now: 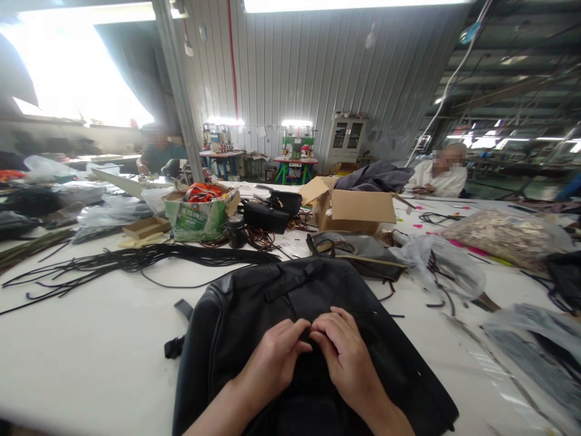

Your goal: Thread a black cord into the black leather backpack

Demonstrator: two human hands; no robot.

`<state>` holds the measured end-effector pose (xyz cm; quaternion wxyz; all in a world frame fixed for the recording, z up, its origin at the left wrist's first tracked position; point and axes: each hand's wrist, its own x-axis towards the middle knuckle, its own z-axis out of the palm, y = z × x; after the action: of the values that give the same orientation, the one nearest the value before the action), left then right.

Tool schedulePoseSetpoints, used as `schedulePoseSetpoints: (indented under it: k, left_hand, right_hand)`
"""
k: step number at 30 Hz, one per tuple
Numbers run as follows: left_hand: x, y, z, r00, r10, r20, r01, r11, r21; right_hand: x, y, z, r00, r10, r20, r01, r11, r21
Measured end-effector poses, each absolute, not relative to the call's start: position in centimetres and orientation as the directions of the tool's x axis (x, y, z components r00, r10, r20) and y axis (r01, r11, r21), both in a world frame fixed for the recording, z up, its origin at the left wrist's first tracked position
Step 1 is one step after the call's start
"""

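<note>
Presently, working from the left: a spread of black cords (136, 261) lies loose on the white worktop (82, 351), well apart from the hands. Behind it stands a green carton (200, 219), then small black pouches (267, 215) and an open brown box (354, 209).

A black bag (254, 303) lies flat at the near edge of the worktop, directly in front of the person. Both hands rest on its upper face, near the middle.

Left hand (275, 357): fingers curled inward, tips drawn together and pressed to the bag; whether they pinch a small part cannot be told. Right hand (345, 351): fingers likewise bent, tips meeting those of the left hand at the same spot. That spot is hidden by the fingertips.

Judgement: the step in hand appears to be fine work on a fitting or seam at the bag's centre, both hands sharing it. Any next move there would call for a steady pinch and the bag kept flat.

To the right lie a clear plastic sheet (436, 260) and a bagged heap (503, 236). A seated person (442, 175) works at the far side.
</note>
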<state>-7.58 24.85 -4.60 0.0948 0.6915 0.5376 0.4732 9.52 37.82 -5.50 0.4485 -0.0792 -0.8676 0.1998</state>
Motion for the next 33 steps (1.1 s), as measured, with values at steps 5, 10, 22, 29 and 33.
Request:
schedulePoseSetpoints:
  k: [5, 10, 22, 29, 33]
  left_hand:
    - [-7.7, 25.0, -4.7, -0.028, 0.846, 0.532, 0.657, -0.385, 0.648]
    - [-7.6, 25.2, -5.0, -0.062, 0.837, 0.543, 0.650, -0.380, 0.659]
    - [-8.1, 24.2, -3.1, -0.293, 0.939, 0.182, 0.196, -0.128, 0.972]
    - [-7.1, 24.1, -1.2, -0.198, 0.960, 0.197, 0.577, -0.048, 0.816]
    - [-7.1, 24.4, -1.6, -0.165, 0.952, 0.259, 0.767, -0.042, 0.640]
  right_hand:
    - [9.4, 37.8, -5.2, -0.585, 0.324, 0.744, -0.061, 0.897, -0.439]
    - [9.5, 37.7, -5.1, -0.575, 0.339, 0.745, -0.060, 0.890, -0.451]
    - [9.6, 37.3, -4.7, -0.555, 0.363, 0.748, -0.036, 0.888, -0.458]
    - [9.6, 37.4, -5.0, -0.563, 0.357, 0.745, -0.035, 0.890, -0.454]
    - [10.0, 37.4, -5.1, -0.562, 0.325, 0.761, -0.032, 0.910, -0.413]
